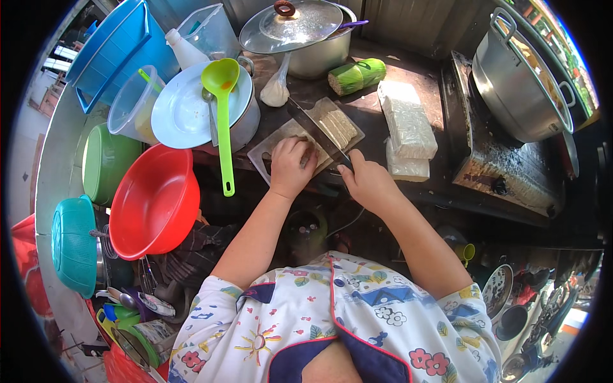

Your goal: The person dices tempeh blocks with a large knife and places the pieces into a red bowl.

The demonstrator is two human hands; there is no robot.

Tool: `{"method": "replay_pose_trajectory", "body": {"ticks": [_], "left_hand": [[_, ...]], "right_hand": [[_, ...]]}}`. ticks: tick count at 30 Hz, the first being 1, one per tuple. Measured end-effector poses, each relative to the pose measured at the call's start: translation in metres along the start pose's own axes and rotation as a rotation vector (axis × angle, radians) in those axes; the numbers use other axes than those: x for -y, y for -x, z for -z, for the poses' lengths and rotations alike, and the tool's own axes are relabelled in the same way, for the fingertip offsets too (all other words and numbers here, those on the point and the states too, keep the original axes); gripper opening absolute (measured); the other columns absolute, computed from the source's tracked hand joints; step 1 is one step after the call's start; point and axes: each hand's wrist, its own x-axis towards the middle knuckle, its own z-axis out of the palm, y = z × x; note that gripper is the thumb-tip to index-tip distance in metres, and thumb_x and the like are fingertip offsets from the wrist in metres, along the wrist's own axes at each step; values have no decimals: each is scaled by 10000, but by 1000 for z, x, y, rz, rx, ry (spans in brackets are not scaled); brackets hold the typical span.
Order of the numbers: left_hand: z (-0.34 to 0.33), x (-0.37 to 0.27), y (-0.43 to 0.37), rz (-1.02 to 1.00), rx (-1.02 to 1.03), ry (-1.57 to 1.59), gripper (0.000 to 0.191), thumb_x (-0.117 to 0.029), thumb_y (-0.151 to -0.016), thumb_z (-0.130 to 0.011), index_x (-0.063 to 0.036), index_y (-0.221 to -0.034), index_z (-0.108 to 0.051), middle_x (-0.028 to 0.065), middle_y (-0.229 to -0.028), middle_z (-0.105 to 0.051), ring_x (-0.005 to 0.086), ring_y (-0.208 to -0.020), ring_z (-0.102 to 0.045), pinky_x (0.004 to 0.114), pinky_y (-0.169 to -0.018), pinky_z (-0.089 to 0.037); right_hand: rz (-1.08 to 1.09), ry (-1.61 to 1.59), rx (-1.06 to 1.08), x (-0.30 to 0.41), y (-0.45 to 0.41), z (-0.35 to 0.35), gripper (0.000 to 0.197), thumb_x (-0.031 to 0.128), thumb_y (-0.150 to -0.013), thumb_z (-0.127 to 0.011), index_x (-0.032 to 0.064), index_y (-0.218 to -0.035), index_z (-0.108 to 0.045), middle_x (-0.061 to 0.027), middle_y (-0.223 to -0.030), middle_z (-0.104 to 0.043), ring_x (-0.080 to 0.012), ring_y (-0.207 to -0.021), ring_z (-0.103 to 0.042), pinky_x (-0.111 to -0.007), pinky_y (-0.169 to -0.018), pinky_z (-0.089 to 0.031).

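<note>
My right hand (368, 181) grips the dark handle of a kitchen knife (318, 130), whose blade lies slantwise across a cutting board (258, 149). Right of the blade, pale slices of a block of food (336, 127), perhaps tempeh, stand side by side on the board. My left hand (293, 165) rests left of the blade with curled fingers on a piece of the same food, mostly hidden under them. Two plastic-wrapped blocks (407, 122) lie stacked right of the board. Behind the board are a knotted plastic bag (274, 91) with pale contents and a green leaf-wrapped bundle (357, 76).
A lidded metal pot (311, 57) stands at the back. At right, a large pot (517, 86) sits on a stove (503, 177). At left, a green ladle (224, 119) lies over a light blue plate (175, 107), its handle overhanging the counter edge, near a red basin (155, 201).
</note>
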Motion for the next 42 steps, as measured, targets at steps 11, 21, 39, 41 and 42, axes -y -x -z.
{"method": "replay_pose_trajectory", "body": {"ticks": [11, 21, 39, 41, 42], "left_hand": [[-4, -2, 2, 3, -29, -18, 171, -152, -706, -690, -63, -827, -609, 82, -916, -589, 299, -894, -562, 401, -778, -445], [-2, -1, 3, -3, -55, 12, 142, -105, -713, -660, -61, -845, -631, 90, -915, -610, 297, -980, -580, 396, -847, -453], [-4, -4, 3, 46, -66, 23, 150, -93, -679, -663, -48, -812, -609, 104, -895, -583, 311, -871, -567, 402, -783, -451], [-3, -4, 4, 37, -72, 10, 154, -93, -679, -666, -47, -814, -609, 105, -891, -582, 311, -872, -566, 404, -781, -451], [-4, -4, 4, 25, -77, -2, 157, -93, -678, -668, -45, -815, -608, 106, -886, -581, 312, -872, -565, 405, -778, -450]], "right_hand": [[-69, 135, 129, 17, 7, -3, 252, 243, -934, -469, -3, -929, -415, -233, -693, -615, -412, -697, -624, -492, -633, -501], [-51, -50, 10, -20, -20, -25, 297, 269, -927, -478, -24, -958, -446, -268, -750, -621, -440, -736, -615, -505, -671, -491], [22, 53, 61, 7, 8, 1, 285, 265, -929, -491, -8, -943, -409, -276, -675, -586, -467, -671, -583, -531, -616, -462], [28, 59, 70, 7, 8, -1, 280, 261, -929, -489, -6, -943, -407, -270, -673, -588, -460, -661, -585, -524, -603, -466], [20, 75, 76, 8, 9, -2, 276, 259, -930, -489, -4, -942, -406, -266, -673, -590, -453, -656, -589, -516, -594, -471]]}}
